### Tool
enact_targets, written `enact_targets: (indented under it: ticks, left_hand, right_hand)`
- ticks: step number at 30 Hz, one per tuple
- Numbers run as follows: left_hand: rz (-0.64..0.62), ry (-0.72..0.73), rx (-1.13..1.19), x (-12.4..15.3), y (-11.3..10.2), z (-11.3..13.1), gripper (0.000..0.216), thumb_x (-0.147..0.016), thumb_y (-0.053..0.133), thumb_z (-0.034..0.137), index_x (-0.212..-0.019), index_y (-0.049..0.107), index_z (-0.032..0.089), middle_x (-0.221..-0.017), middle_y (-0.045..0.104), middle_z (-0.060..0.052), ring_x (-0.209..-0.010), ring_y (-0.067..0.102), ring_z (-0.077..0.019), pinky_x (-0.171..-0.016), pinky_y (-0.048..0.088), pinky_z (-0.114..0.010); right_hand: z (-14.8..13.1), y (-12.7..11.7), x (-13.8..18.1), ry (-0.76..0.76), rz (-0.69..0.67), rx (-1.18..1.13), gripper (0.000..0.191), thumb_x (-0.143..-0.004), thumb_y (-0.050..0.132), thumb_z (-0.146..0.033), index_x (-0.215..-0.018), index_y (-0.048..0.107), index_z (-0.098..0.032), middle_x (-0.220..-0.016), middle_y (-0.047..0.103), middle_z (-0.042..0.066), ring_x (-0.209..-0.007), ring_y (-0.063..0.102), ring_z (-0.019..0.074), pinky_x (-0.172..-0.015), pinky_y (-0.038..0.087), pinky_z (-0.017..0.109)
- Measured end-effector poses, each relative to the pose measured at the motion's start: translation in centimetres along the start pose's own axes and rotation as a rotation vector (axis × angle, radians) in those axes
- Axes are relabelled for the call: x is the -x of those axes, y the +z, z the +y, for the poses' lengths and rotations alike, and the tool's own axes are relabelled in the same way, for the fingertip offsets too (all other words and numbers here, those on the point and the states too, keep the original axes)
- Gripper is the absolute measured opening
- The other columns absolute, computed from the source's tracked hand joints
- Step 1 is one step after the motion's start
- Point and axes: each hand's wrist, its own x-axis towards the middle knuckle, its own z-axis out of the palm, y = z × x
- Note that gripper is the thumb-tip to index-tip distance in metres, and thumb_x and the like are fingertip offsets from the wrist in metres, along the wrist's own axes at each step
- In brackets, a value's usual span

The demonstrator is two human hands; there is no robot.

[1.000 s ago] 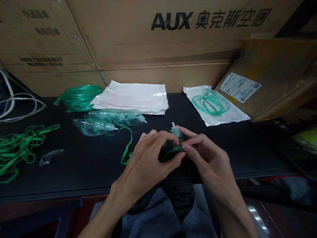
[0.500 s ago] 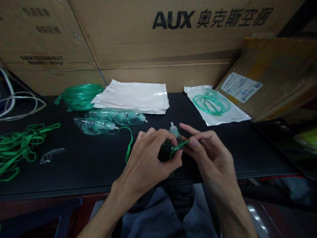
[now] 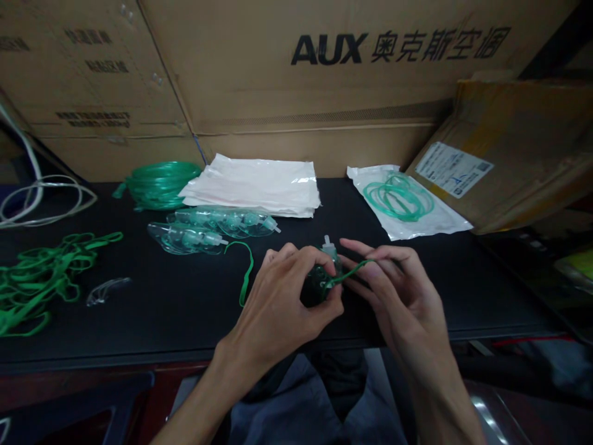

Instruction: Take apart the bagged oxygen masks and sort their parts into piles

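Between my hands is a clear green oxygen mask (image 3: 330, 252), its pale connector pointing up and away from me. My left hand (image 3: 290, 293) grips the mask's edge between thumb and fingers and hides much of it. A thin green elastic strap (image 3: 353, 271) runs from the mask to my right hand (image 3: 402, 287), which pinches its end between thumb and forefinger. Left of my left hand, another length of green strap (image 3: 249, 272) lies on the black table. Several clear masks (image 3: 199, 238) lie in rows beyond it.
White pouches (image 3: 264, 182) are stacked behind the masks, beside coiled green tubing (image 3: 160, 182). At right, tubing (image 3: 398, 196) lies on another pouch by a cardboard box (image 3: 514, 148). Tangled green straps (image 3: 50, 275) and small clear strips (image 3: 106, 290) lie at left.
My right hand has drawn slightly away to the right, and more of the strap now shows between my hands. My left hand keeps its grip on the mask.
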Motion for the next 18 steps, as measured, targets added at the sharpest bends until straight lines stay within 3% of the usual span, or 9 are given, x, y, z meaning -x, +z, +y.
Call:
enact_targets:
  ticks: [3,6,11,16,18]
  left_hand:
    - [-0.021,-0.017,0.038,0.0,0.0,0.2,0.016,-0.088,0.067,0.020,-0.099,0.059,0.027,-0.098,0.073,0.004,-0.092,0.063,-0.0211,-0.087,0.040,-0.038]
    - [-0.025,-0.031,0.078,0.1,-0.1,0.4,0.020,-0.088,0.068,0.021,-0.105,0.061,0.027,-0.103,0.074,0.003,-0.096,0.066,-0.0202,-0.093,0.044,-0.038]
    - [0.020,-0.021,0.003,1.2,-2.0,0.0,0.037,-0.088,0.072,0.025,-0.123,0.061,0.029,-0.114,0.075,0.001,-0.094,0.069,-0.0203,-0.093,0.049,-0.039]
    - [0.204,-0.161,-0.267,2.7,-5.8,-2.9,0.020,-0.098,0.062,0.036,-0.112,0.069,0.025,-0.092,0.076,-0.002,-0.080,0.070,-0.0208,-0.081,0.054,-0.035]
    - [0.200,-0.217,-0.391,2.6,-6.7,-4.0,0.025,-0.101,0.057,0.039,-0.115,0.071,0.023,-0.098,0.078,-0.005,-0.085,0.073,-0.0231,-0.084,0.055,-0.035]
  right_hand:
    - [0.0,-0.3,-0.2,0.052,-0.038,0.078,0.028,-0.096,0.072,-0.040,-0.118,0.058,-0.032,-0.135,0.071,0.007,-0.123,0.068,0.0233,-0.093,0.061,0.031]
    - [0.1,-0.4,-0.7,0.085,-0.098,0.174,0.046,-0.090,0.077,-0.045,-0.129,0.058,-0.032,-0.129,0.073,0.009,-0.113,0.074,0.0241,-0.087,0.064,0.031]
    - [0.7,-0.4,-1.1,0.049,-0.148,0.206,0.034,-0.087,0.079,-0.044,-0.117,0.071,-0.028,-0.123,0.075,0.009,-0.107,0.075,0.0267,-0.085,0.065,0.033]
    - [1.2,-0.3,-1.1,0.059,-0.156,0.166,0.030,-0.089,0.077,-0.041,-0.117,0.073,-0.030,-0.119,0.075,0.006,-0.098,0.077,0.0228,-0.079,0.066,0.028]
    - [1.1,-0.3,-1.0,0.051,-0.168,0.159,0.028,-0.090,0.076,-0.041,-0.116,0.073,-0.031,-0.116,0.076,0.005,-0.096,0.077,0.0215,-0.078,0.065,0.027]
